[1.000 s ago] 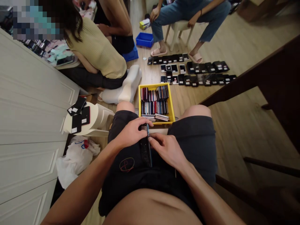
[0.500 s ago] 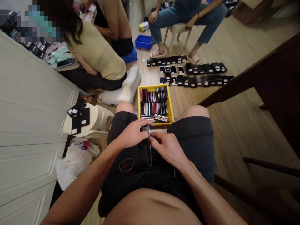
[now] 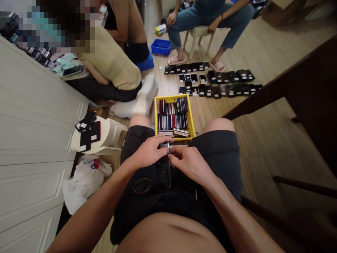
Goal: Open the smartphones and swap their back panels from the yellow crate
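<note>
- Black smartphone (image 3: 163, 172) rests tilted against our dark shorts (image 3: 218, 165), which steady it.
- Left hand (image 3: 149, 151) and right hand (image 3: 190, 163) pinch its top end between pressed fingers (image 3: 172, 151).
- Yellow plastic crate (image 3: 171, 98) of stacked phones (image 3: 172, 119) sits just ahead, within reach.

dark charcoal shorts (image 3: 220, 161) are worn, cut to end above the knees (image 3: 139, 121), with a red looped outline mark (image 3: 141, 186) shown on the left leg and a small pale tag (image 3: 196, 194) seen near the front; the left hand (image 3: 149, 153), right hand (image 3: 191, 163), forearms (image 3: 100, 200) and belly (image 3: 168, 233) are left bare
</note>
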Demonstrator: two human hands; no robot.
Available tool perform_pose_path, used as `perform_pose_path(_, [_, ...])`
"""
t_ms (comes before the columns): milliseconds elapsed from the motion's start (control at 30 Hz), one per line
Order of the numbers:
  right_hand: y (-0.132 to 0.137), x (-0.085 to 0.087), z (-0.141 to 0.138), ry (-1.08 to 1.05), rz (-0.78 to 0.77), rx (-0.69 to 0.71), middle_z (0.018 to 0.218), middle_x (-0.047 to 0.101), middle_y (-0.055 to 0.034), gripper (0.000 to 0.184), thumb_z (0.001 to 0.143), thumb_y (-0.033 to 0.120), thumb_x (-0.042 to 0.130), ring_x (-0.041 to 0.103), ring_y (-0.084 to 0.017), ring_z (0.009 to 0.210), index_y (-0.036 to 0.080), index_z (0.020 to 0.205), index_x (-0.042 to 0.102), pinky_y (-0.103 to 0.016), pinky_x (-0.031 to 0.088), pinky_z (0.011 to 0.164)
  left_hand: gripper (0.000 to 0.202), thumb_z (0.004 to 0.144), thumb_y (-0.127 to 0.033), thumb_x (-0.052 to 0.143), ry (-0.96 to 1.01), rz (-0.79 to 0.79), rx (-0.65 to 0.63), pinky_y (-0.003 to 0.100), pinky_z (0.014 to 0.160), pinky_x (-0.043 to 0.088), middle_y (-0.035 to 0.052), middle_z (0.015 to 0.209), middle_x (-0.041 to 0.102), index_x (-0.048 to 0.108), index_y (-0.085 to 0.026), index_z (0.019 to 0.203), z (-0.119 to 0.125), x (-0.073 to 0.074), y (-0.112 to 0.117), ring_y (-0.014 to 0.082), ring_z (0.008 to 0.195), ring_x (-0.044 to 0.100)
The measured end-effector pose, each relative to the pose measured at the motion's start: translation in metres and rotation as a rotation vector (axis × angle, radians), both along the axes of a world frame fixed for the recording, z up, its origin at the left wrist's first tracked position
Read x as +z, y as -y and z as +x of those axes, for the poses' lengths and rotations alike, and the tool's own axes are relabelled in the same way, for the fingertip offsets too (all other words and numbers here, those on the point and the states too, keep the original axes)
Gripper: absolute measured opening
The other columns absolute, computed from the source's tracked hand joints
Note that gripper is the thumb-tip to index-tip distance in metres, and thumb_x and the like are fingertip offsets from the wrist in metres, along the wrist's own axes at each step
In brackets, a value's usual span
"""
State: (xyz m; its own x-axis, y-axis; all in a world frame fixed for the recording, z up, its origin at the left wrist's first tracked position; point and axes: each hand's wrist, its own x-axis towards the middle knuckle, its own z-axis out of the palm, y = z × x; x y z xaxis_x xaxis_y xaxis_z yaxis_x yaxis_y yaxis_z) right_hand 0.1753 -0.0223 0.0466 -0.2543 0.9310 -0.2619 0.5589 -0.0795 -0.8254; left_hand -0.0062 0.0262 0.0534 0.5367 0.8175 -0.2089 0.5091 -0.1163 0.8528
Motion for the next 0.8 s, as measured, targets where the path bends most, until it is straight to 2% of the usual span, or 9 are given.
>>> perform_pose_path(533, [0.005, -0.003, -0.003, 0.015, 0.001, -0.037, 0.071, 0.072, -0.0024, 0.022, 0.088, 0.028, 0.056, 0.067, -0.021, 0.07, 0.021, 0.084, 0.077, -0.025, 0.042, 0.061, 0.047, 0.08, -0.009, 0.053, -0.01, 0.019, -0.027, 0.041, 0.108, 0.047, 0.0108, 0.129, 0.072, 0.072, -0.014, 0.123, 0.001, -0.004, 0.001, 0.0251, 0.115, 0.067])
perform_pose_path(700, [0.009, -0.01, 0.002, -0.116, -0.046, -0.024, 0.069, 0.067, 0.001, 0.025, 0.095, 0.034, 0.053, 0.061, -0.018, 0.064, 0.02, 0.092, 0.074, -0.025, 0.042, 0.061, 0.038, 0.088, -0.02, 0.06, 0.01, -0.024, 0.014, 0.04, 0.107, 0.047, 0.0113, 0.133, 0.07, 0.071, -0.016, 0.124, -0.005, -0.005, -0.001, 0.0256, 0.12, 0.065])
perform_pose_path(800, [0.01, -0.015, 0.001, -0.161, -0.068, -0.029, 0.071, 0.065, 0.0021, 0.028, 0.096, 0.043, 0.056, 0.058, -0.017, 0.065, 0.02, 0.091, 0.071, -0.025, 0.039, 0.06, 0.033, 0.088, -0.028, 0.064, 0.037, -0.067, 0.046, 0.04, 0.105, 0.048, 0.0101, 0.126, 0.072, 0.071, -0.018, 0.119, -0.01, -0.006, -0.005, 0.0257, 0.116, 0.066])
